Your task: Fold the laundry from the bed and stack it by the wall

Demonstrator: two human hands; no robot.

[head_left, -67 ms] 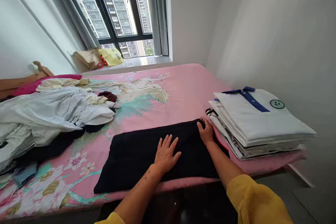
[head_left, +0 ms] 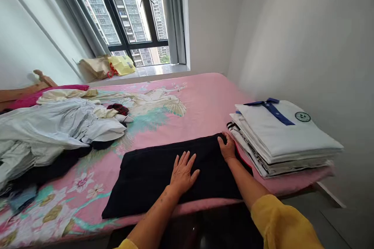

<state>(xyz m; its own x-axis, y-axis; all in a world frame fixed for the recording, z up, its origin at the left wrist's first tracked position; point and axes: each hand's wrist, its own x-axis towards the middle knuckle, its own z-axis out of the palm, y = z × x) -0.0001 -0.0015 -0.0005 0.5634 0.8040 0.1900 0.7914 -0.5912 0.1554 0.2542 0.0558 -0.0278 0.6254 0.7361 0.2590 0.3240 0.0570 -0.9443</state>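
Observation:
A long, flat-folded pair of black trousers (head_left: 149, 179) lies across the front of the bed, with a thin red edge showing at its right end. My left hand (head_left: 183, 175) rests flat on the middle of the cloth, fingers spread. At the far right corner, my right hand (head_left: 227, 148) has its fingers bent over the edge and its thumb on top, pinching the fabric. Just right of that hand stands a stack of folded white shirts (head_left: 288, 132), the top one with a blue collar and a round green badge.
A loose heap of white and dark clothes (head_left: 61, 124) covers the left of the bed. Pink floral sheeting (head_left: 204, 97) spreads over the mattress. Paper and yellow bags (head_left: 121, 65) sit on the windowsill. The bed's front edge runs close below my forearms.
The whole view shifts slightly left and down. Both hands keep their places on the black trousers.

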